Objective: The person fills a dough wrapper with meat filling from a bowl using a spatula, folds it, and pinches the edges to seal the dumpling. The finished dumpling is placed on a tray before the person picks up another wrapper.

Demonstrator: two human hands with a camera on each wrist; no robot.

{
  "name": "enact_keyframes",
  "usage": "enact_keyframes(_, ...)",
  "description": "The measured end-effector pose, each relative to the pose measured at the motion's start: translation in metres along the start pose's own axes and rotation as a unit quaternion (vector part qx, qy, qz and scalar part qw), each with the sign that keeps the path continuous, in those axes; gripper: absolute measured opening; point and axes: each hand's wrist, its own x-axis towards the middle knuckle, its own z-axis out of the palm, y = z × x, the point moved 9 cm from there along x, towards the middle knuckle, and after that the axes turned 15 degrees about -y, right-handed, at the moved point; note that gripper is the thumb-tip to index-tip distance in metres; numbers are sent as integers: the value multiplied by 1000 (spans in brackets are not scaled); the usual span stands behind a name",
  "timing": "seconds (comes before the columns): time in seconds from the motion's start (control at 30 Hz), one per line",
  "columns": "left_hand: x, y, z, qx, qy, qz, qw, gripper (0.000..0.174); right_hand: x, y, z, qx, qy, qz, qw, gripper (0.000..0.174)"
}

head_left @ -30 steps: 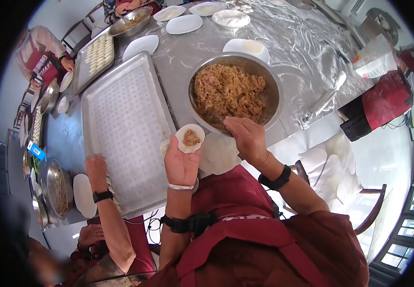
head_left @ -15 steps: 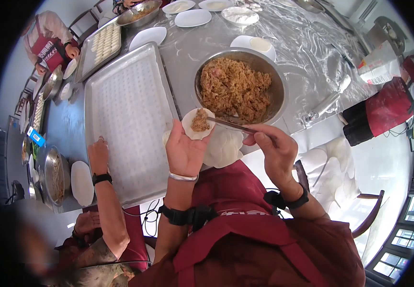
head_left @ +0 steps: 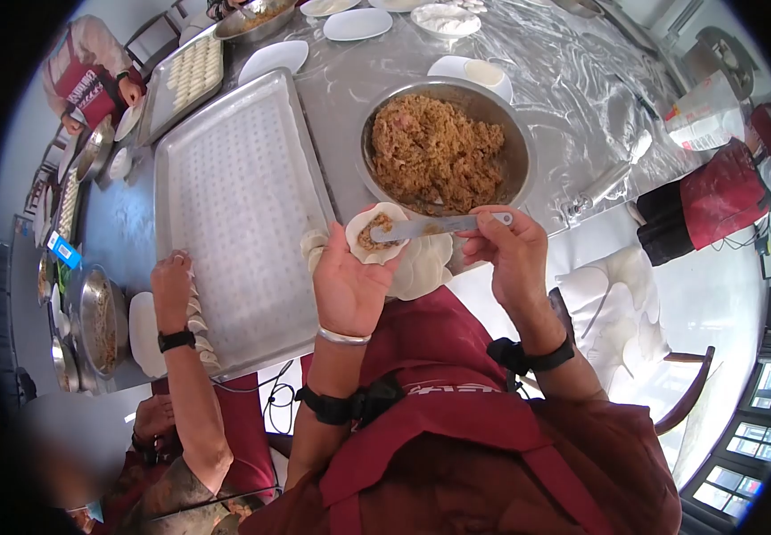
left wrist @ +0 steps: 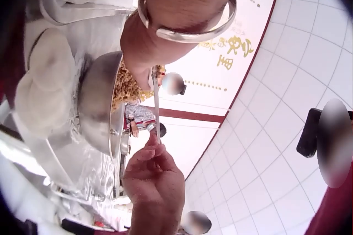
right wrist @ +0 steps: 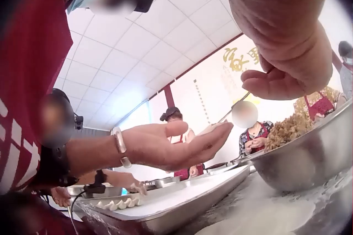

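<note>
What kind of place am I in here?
Probably a shared kitchen or food workshop making dumplings by hand: there's a big metal bowl of filling, a tray with rows of what look like shaped dumplings, and people in matching red aprons around a floury table.

We observe one round, pale dough wrapper [head_left: 356, 223], unfolded and slightly cupped, at the near left of the steel bowl [head_left: 529, 169]. Brown minced filling [head_left: 370, 239] sits in its middle. We note a flat metal spatula [head_left: 443, 226] slanting along the bowl's near side, its tip touching the filling.
</note>
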Motion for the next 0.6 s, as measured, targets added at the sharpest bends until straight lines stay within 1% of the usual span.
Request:
enact_keyframes(0.07,-3,3,0,4,0,4,1000,54,-2,-9,-5,-23,8,-12,1000,20)
enact_keyframes(0.2,-6,6,-5,3,8,11,1000,54,-5,-15,-8,1,-1,-40,999,19)
enact_keyframes(0.3,-8,4,-2,-2,1,3,1000,54,-1,-4,-4,44,-1,-17,999,19)
enact_keyframes(0.4,-10,3,2,-2,-8,-5,1000,53,3,11,-7,38,-15,14,999,18)
enact_keyframes(0.6,-14,6,-3,13,0,5,1000,52,-5,-18,-4,-39,-21,-46,998,18)
